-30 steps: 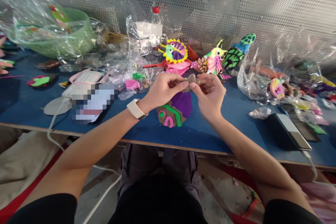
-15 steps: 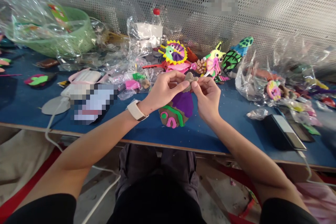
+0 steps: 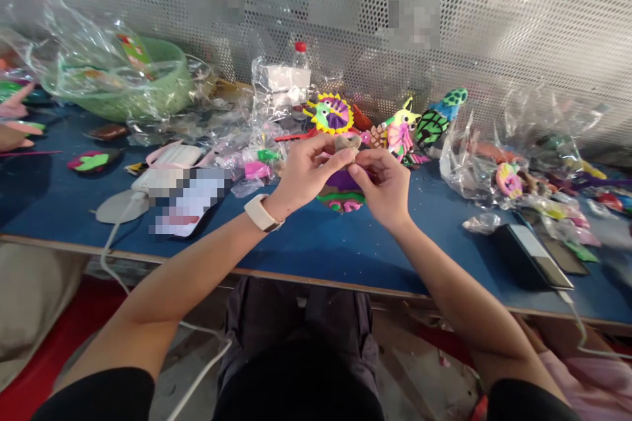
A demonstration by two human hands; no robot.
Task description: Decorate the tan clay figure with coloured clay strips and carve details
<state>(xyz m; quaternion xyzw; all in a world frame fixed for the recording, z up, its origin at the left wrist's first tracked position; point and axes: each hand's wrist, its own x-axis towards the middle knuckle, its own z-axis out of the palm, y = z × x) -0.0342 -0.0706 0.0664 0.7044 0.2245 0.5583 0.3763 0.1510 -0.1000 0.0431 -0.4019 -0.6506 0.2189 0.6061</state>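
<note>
Between my two hands is a modelling clay figure, its grey-brown top (image 3: 348,142) pinched by the fingers. Below hangs its purple part (image 3: 343,180), with green and pink strips at the bottom edge. My left hand (image 3: 310,168), with a white band on the wrist, grips the top from the left, thumb in front. My right hand (image 3: 384,183) closes on the same clay from the right, thumb tip near the left thumb. The fingers hide part of the figure. It is held above the blue table (image 3: 306,250).
Finished clay figures stand behind: a yellow-edged one (image 3: 332,113), a yellow-pink one (image 3: 402,128) and a green-blue one (image 3: 439,117). Left are a green basket (image 3: 168,89) and a phone (image 3: 192,204). A dark device (image 3: 530,256) and plastic bags (image 3: 459,164) lie right.
The clay figure has tilted, so its decorated lower face now looks foreshortened and sits higher between my hands. Both hands keep their hold. The camera view has shifted slightly.
</note>
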